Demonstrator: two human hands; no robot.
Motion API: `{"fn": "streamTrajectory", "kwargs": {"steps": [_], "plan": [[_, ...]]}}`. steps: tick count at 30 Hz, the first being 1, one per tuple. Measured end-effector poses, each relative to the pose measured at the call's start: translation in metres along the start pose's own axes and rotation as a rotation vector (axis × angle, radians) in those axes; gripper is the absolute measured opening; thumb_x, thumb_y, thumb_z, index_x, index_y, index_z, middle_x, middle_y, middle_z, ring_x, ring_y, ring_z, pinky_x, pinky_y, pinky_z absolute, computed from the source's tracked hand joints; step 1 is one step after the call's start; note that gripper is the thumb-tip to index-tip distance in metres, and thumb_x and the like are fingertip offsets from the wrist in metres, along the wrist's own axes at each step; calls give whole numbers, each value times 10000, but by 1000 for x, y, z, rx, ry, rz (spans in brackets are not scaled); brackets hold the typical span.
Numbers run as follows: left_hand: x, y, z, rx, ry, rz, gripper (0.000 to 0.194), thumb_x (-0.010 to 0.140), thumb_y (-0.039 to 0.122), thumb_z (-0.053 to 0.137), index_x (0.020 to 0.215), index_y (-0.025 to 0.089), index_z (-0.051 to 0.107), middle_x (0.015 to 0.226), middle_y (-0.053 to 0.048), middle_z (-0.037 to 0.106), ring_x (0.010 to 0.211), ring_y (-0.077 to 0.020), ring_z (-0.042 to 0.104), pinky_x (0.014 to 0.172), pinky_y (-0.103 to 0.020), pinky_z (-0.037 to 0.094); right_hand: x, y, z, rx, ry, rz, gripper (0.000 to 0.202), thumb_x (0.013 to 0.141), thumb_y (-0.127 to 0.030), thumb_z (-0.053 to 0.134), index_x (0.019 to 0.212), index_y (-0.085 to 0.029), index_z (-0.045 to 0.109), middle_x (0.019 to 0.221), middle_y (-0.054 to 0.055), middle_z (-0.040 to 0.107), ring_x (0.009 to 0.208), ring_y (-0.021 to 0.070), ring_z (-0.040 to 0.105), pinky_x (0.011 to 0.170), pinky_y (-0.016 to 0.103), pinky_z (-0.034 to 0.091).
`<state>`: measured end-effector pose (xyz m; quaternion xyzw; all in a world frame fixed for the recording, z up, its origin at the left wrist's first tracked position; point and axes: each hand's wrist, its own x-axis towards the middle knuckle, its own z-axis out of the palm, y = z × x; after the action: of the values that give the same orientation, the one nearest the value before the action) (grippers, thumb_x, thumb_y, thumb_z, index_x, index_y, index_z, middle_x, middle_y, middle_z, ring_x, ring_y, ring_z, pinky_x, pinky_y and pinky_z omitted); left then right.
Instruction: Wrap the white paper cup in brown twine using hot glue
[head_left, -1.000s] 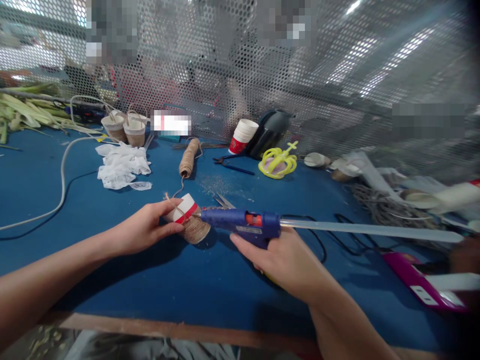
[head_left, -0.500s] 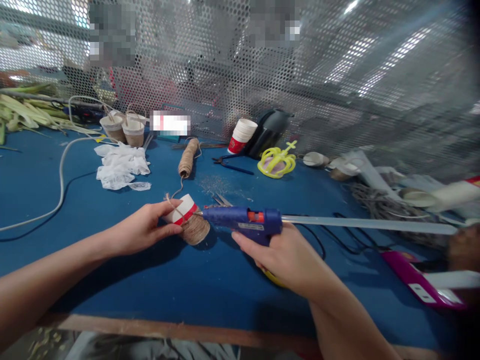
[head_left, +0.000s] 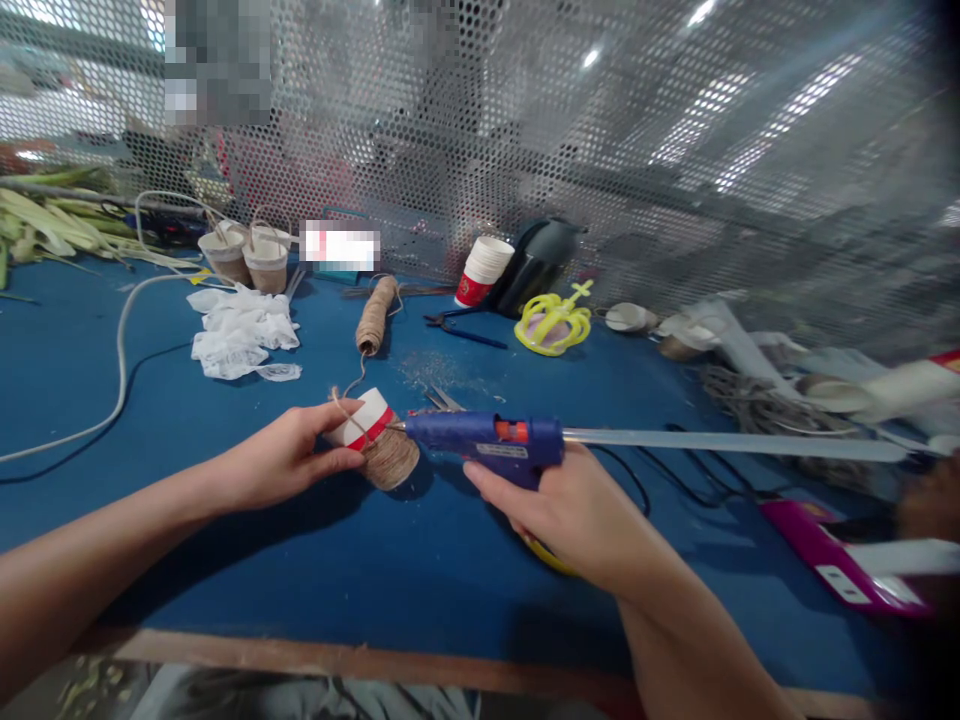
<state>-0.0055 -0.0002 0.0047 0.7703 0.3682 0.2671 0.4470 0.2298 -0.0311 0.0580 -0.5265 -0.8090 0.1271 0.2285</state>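
Note:
A paper cup (head_left: pixel 391 462) with a white and red rim lies tilted in my left hand (head_left: pixel 289 455), its lower part wrapped in brown twine. My right hand (head_left: pixel 559 505) grips a blue glue gun (head_left: pixel 484 443), whose nozzle meets the cup near the edge of the twine. A long clear glue stick (head_left: pixel 720 444) sticks out of the gun's back end. From the cup, a strand of twine runs up to a twine roll (head_left: pixel 376 315). Scissors (head_left: pixel 444 401) lie partly hidden behind the gun.
White gloves (head_left: pixel 244 332) and two twine-wrapped cups (head_left: pixel 265 262) stand left. Behind are pliers (head_left: pixel 472 332), stacked cups (head_left: pixel 484 272) and a yellow crown (head_left: pixel 553 325). Cords and a magenta object (head_left: pixel 832 555) lie right, near another person's hand (head_left: pixel 930 510). A perforated screen backs the table.
Both my hands, the cup and the glue gun have hardly moved. The other person's hand at the right edge has shifted slightly.

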Motion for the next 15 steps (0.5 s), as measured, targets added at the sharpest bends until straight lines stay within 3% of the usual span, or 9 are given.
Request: {"fn": "streamTrajectory", "kwargs": {"steps": [4,8,15], "plan": [[1,0,1,13,29,12,301,805,296,520,1062,146,559,1054,-83,625,949,-210,562,853,-305,417,2,2,0,33,-58,43,182,785,-247,499,641,-214,605,398,-44,546,480,159,589,537,255,480],[0,0,0,16,20,16,314,810,289,515,1090,150,543,1069,-81,622,962,-209,559,866,-306,411,1,0,0,52,-58,26,154,782,-226,500,681,-217,615,494,-24,609,574,173,622,568,261,495],[0,-2,0,37,3,16,307,828,311,489,1083,147,535,1058,-90,618,928,-214,561,813,-308,429,-6,1,6,-57,-6,-152,155,784,-224,486,787,-215,641,738,20,682,680,171,633,656,281,507]]}}
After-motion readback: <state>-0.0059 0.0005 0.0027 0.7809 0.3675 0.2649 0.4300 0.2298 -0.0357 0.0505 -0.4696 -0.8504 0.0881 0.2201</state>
